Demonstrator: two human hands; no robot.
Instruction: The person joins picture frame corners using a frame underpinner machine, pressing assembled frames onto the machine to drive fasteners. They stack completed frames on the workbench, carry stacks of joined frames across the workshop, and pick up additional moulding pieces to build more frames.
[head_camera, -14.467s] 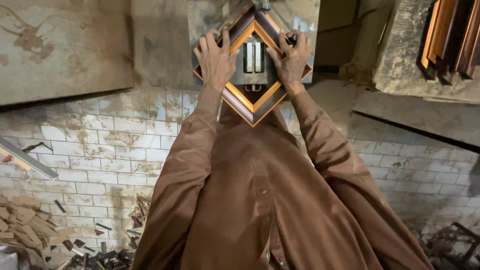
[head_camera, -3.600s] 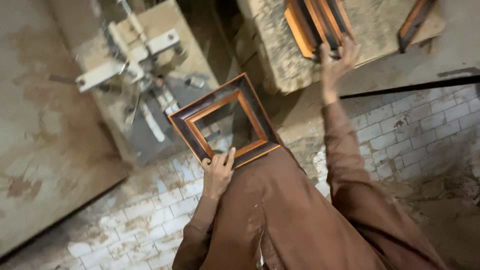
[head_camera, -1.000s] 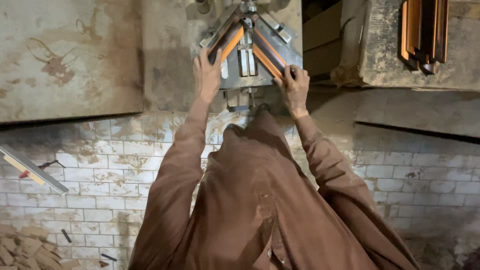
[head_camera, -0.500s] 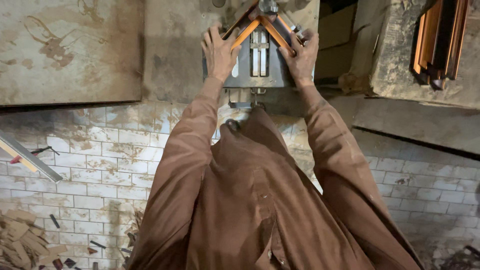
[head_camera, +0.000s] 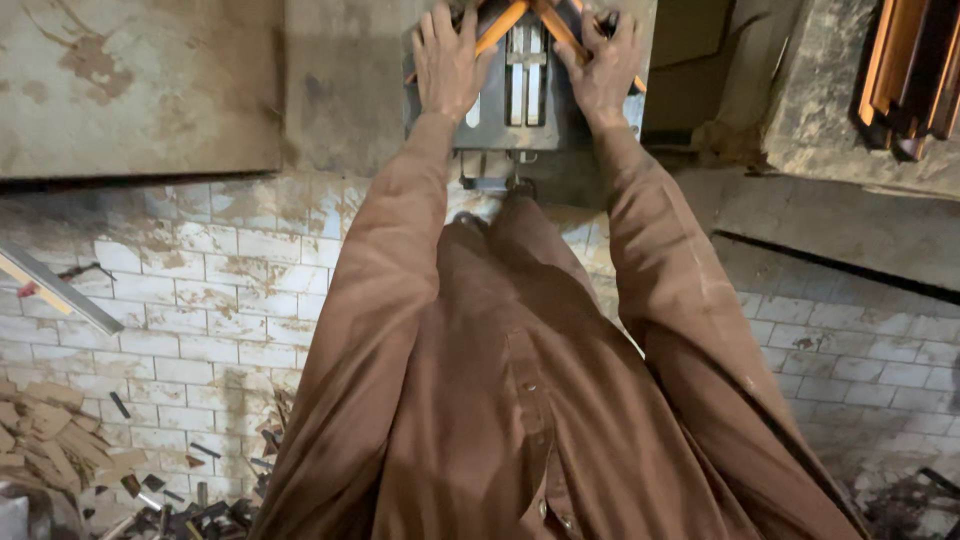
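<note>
Both hands are pressed flat on the orange-edged dark wooden frame corner (head_camera: 520, 15) sitting on top of the grey metal joining machine (head_camera: 520, 95): left hand (head_camera: 447, 60) on the left rail, right hand (head_camera: 600, 65) on the right, fingers spread, not curled around anything. Right of the machine there's a stack of orange-and-dark wooden frame mouldings (head_camera: 915, 70) on a rough stone counter (head_camera: 830, 130). Down on the white brick floor (head_camera: 180, 330), left of the machine, wood offcuts (head_camera: 50, 440) are scattered about.
</note>
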